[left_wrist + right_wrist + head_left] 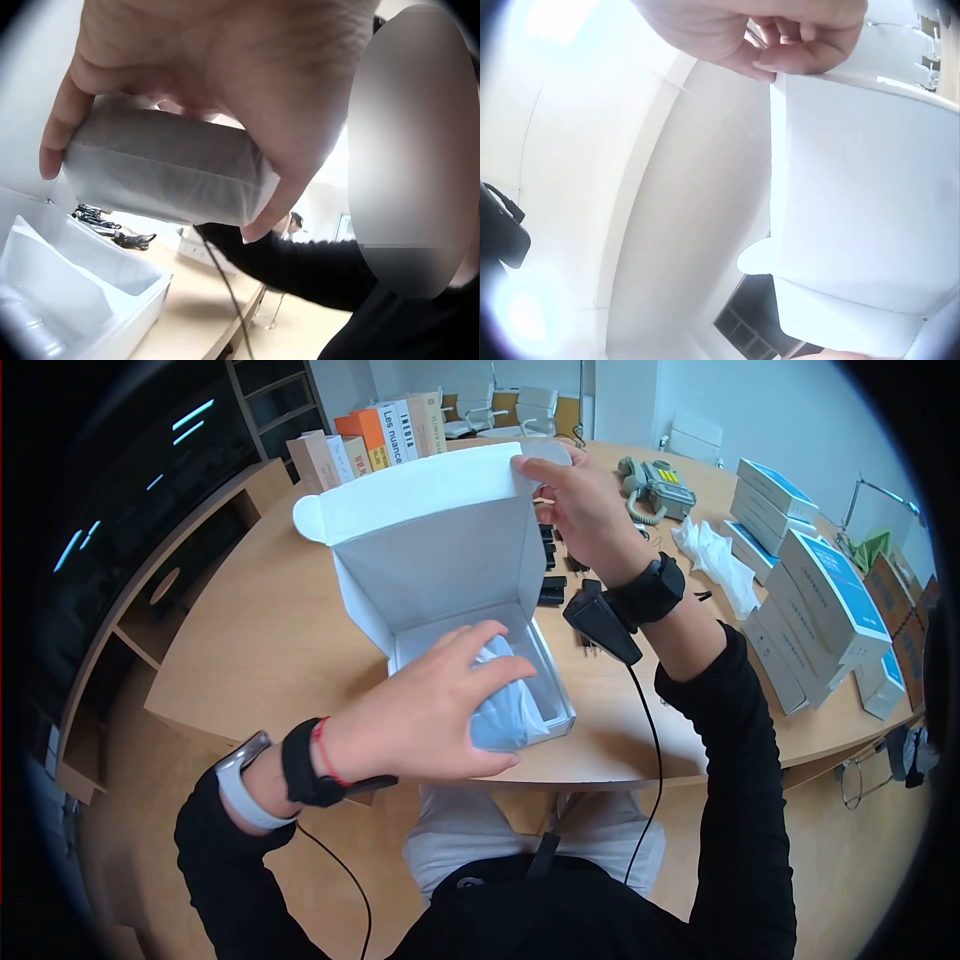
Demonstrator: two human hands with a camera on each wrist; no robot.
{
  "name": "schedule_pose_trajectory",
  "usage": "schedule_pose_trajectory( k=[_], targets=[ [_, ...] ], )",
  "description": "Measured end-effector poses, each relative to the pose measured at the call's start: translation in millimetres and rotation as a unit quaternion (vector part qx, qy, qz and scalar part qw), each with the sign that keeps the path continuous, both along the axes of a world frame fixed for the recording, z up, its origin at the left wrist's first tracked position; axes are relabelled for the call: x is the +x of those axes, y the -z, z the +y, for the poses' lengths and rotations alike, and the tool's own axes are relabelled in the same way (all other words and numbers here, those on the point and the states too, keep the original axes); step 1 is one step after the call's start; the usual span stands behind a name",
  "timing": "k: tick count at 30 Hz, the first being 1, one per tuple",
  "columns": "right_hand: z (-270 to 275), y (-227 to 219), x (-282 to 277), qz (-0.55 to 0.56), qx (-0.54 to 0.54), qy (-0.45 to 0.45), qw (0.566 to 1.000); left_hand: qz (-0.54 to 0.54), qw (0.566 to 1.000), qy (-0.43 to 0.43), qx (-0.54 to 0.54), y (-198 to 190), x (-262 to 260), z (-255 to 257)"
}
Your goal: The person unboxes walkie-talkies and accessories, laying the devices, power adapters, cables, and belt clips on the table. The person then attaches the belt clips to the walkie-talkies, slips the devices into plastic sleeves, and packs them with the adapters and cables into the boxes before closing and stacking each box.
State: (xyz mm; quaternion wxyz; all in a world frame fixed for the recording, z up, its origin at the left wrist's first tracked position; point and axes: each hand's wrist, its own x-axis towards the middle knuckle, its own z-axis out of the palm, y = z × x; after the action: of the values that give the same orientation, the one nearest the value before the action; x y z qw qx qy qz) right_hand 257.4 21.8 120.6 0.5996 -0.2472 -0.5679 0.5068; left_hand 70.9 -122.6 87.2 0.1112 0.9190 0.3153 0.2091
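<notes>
A wrapped block (503, 710) is held just above the open white box (558, 685), gripped between the thumb and fingers of the left hand (425, 705). The right hand (592, 510) pinches a corner of the box's raised lid (440, 560). Black items (552, 592) lie right of the box on the surface (235, 630); cartons (825, 610) are stacked farther right; books (395, 435) stand behind it.

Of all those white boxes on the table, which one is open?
The white box whose lid the right hand holds up; the blue-topped boxes over to the right look closed.
</notes>
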Motion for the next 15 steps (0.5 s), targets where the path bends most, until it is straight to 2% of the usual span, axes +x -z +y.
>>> schedule_pose_trajectory(
  k=[5,9,11,15],
  targets=[
    [-9,0,3,-0.018,0.017,0.012,1.000,0.098,0.995,0.001,0.010,10,21,24],
    [-18,2,8,-0.038,0.021,-0.015,0.999,0.113,0.993,-0.013,0.034,23,23,41],
    [-23,1,9,-0.049,0.013,-0.026,0.998,0.114,0.993,-0.021,-0.019,28,24,45],
    [-25,3,8,-0.035,0.023,-0.019,0.999,0.105,0.994,-0.009,-0.009,39,33,46]
  ],
)
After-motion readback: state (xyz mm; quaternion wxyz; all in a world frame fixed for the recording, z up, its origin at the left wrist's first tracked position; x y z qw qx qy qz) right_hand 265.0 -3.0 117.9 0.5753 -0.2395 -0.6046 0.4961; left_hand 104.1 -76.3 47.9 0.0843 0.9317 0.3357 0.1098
